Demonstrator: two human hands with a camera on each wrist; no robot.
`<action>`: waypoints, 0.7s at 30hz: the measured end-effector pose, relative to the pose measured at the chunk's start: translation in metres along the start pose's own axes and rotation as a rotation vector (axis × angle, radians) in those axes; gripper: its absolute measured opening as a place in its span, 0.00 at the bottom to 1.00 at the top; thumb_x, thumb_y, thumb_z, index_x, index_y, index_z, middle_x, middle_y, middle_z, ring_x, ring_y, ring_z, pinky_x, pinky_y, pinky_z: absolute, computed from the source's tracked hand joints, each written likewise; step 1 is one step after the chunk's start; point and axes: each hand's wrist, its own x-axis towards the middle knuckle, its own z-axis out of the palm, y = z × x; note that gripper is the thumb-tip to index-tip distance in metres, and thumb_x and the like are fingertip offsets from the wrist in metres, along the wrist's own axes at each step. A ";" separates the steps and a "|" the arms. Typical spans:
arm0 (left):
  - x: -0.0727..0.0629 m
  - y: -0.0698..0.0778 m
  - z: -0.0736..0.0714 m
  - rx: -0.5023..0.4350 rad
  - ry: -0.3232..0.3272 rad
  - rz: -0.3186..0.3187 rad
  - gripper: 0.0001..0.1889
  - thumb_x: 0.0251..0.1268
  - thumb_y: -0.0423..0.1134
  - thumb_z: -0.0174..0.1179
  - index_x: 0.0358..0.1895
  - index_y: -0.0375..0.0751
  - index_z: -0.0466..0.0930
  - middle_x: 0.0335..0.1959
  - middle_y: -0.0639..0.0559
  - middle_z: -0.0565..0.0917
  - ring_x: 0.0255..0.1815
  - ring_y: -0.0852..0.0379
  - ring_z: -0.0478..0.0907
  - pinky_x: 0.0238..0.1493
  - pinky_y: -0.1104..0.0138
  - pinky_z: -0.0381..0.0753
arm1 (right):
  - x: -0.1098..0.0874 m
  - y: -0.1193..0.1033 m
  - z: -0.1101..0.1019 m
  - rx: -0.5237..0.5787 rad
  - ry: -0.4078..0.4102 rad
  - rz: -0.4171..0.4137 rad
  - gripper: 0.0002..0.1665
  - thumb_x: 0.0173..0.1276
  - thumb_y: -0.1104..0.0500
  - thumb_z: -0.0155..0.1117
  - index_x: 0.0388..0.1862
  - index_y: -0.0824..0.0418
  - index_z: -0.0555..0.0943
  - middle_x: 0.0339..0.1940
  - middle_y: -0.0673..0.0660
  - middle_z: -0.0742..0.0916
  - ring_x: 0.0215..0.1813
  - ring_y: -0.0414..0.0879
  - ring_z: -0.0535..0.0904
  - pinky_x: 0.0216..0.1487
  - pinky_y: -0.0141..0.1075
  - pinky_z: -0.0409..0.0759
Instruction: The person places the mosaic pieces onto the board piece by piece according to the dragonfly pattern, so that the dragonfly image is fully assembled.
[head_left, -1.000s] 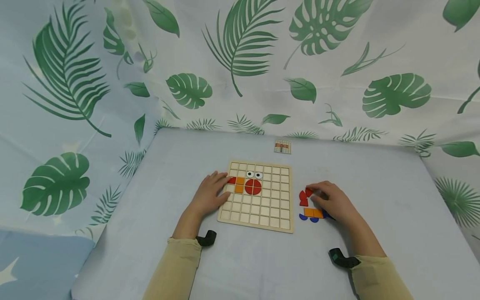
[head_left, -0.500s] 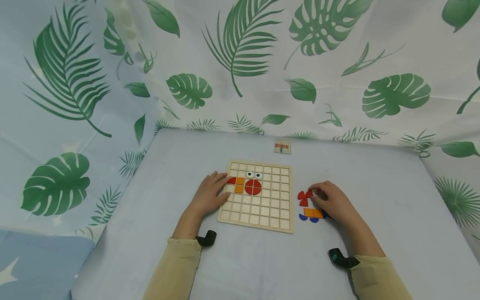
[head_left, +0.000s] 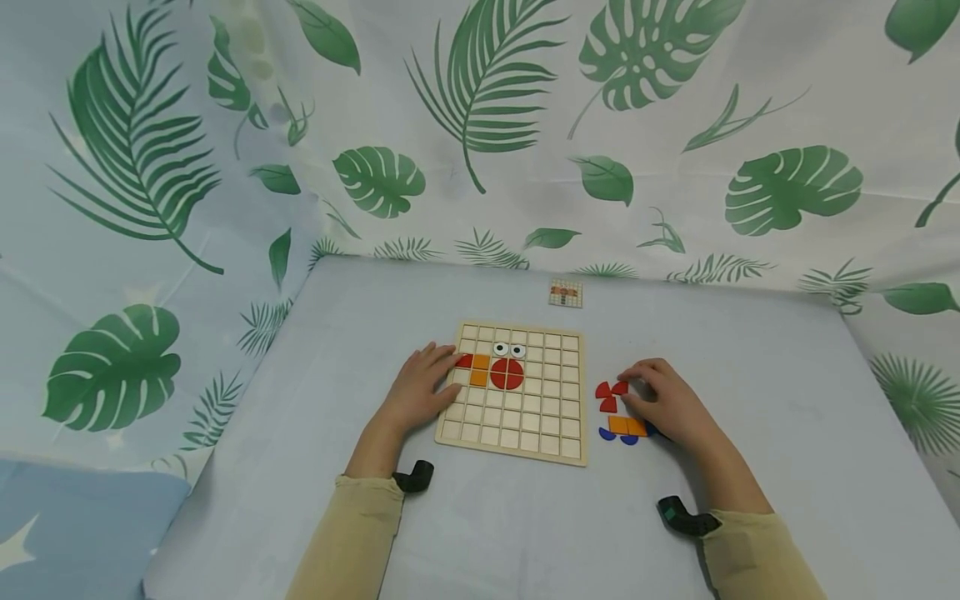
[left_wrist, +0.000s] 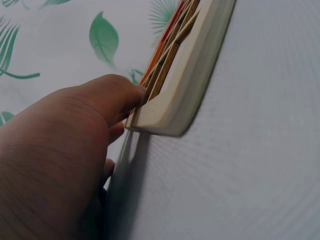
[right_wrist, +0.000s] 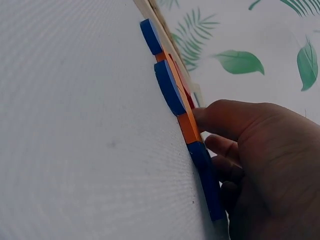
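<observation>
A square wooden grid board (head_left: 510, 450) lies on the table in the head view. It bears two eye pieces (head_left: 509, 350), a red disc made of quarter pieces (head_left: 506, 374), orange squares (head_left: 479, 371) and a red piece (head_left: 466, 361). My left hand (head_left: 418, 385) rests at the board's left edge, fingers spread, one fingertip right at that red piece. To the right of the board, my right hand (head_left: 666, 402) has thumb and index fingertips at one red quarter piece (head_left: 619, 388), slightly apart. More red quarter pieces (head_left: 606, 398) lie just left of it.
Below the right hand lie joined orange squares (head_left: 626, 426) and blue half-round pieces (head_left: 607, 434). A longer blue piece (right_wrist: 212, 194) shows beneath the fingers in the right wrist view. A small pattern card (head_left: 566, 293) lies behind the board, before the leaf-printed cloth (head_left: 480, 125).
The red quarter pieces beside my right hand have spread apart, one shifting a little left. The right fingertips have opened slightly around the nearest one. My left hand has stayed at the board.
</observation>
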 end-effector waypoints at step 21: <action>-0.002 0.004 -0.002 -0.018 0.043 0.006 0.30 0.70 0.49 0.57 0.73 0.46 0.67 0.74 0.49 0.67 0.80 0.42 0.54 0.81 0.48 0.50 | 0.000 -0.003 -0.001 -0.042 0.027 0.011 0.14 0.70 0.53 0.64 0.52 0.54 0.81 0.54 0.58 0.79 0.51 0.54 0.73 0.58 0.54 0.78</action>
